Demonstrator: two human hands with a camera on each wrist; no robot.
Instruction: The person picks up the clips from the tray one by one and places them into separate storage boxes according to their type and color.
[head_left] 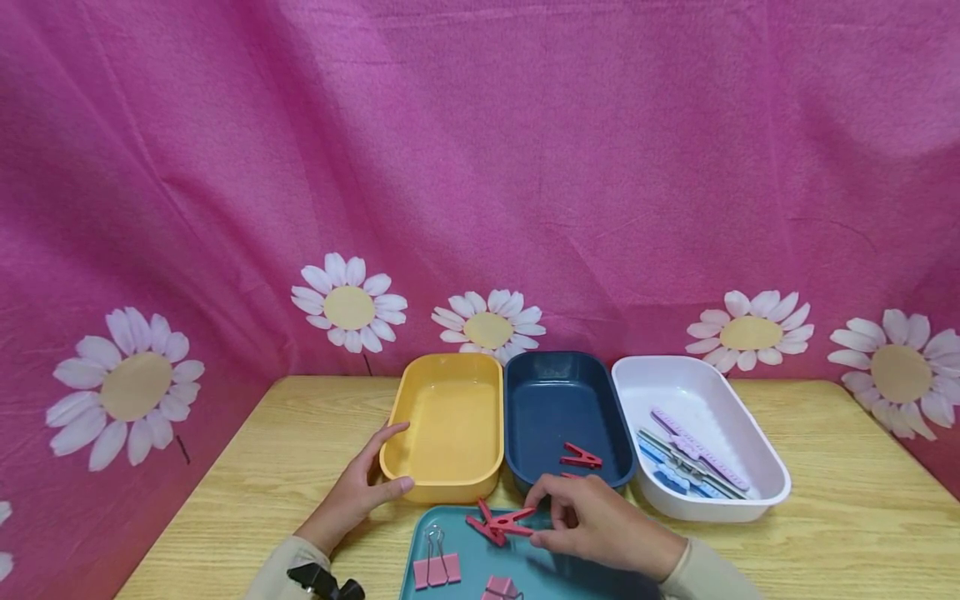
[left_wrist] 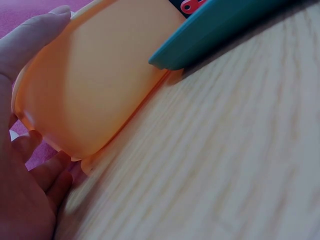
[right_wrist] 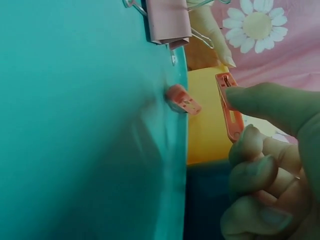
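Note:
My right hand (head_left: 600,521) pinches a red clothespin (right_wrist: 230,107) between thumb and index finger, above the teal tray (head_left: 555,575). Another red clothespin (right_wrist: 182,100) lies on the tray close to its edge; in the head view the two overlap. Two pink binder clips (head_left: 437,572) are on the tray, the nearer one cut by the frame. My left hand (head_left: 356,492) rests against the front left corner of the yellow bin (head_left: 447,433), its thumb at the front rim and index finger along the left side. Its other fingers are partly hidden in the head view.
Right of the yellow bin stands a navy bin (head_left: 562,404) with a red clothespin (head_left: 581,456) inside and more red partly behind my right hand. A white bin (head_left: 690,379) holds several purple, green and blue strip-shaped things (head_left: 697,450). A pink flowered cloth (head_left: 570,183) hangs behind.

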